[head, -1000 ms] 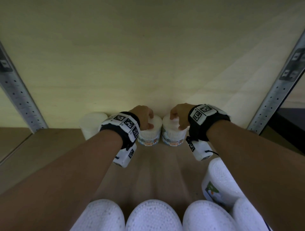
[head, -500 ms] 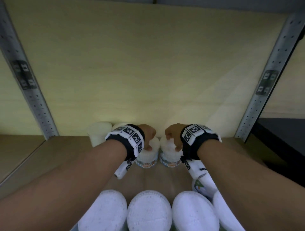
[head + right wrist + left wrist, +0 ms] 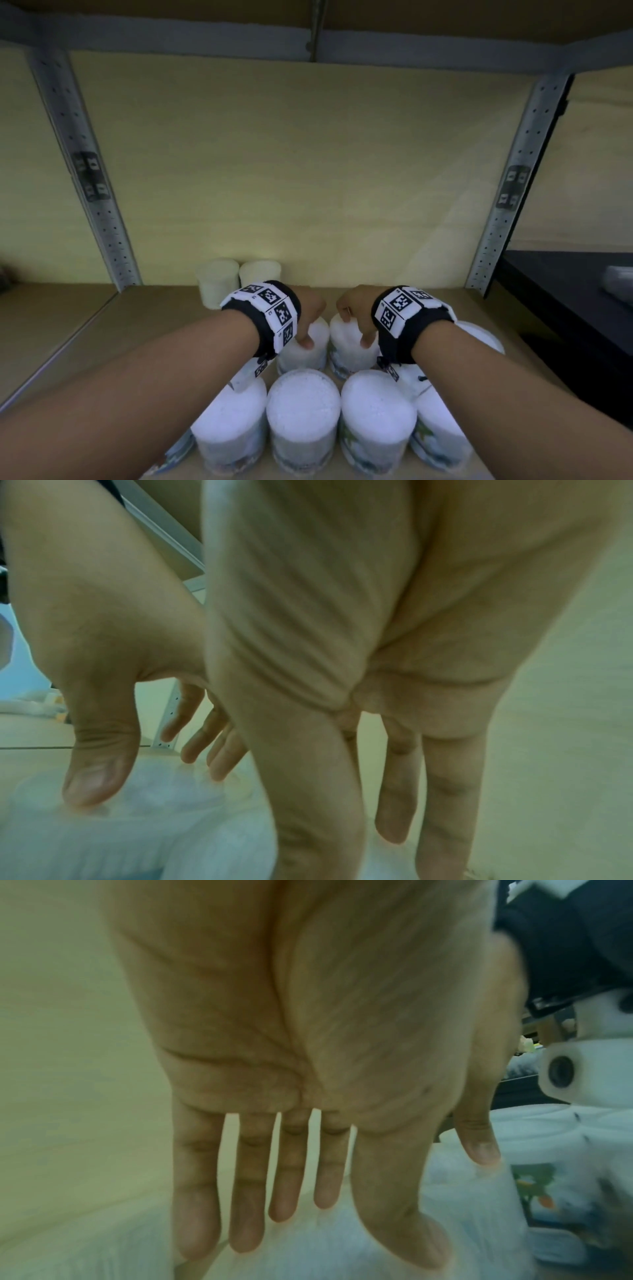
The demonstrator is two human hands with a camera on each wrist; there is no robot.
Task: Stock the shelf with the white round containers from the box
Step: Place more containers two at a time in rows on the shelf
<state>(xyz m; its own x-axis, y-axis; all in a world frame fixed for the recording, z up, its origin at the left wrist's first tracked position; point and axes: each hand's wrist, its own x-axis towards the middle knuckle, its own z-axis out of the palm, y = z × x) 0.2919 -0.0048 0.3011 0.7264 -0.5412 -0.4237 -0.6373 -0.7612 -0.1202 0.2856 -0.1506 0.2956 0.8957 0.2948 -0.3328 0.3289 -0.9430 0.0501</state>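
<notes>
left hand over the left container, right hand over the right container; fingers straight and spread in both wrist views, gripping nothing, tips at the lids. both containers upright on the shelf, touching, directly beneath the palms, behind the near row. each hand nearest its own tub. likely just set down.
</notes>
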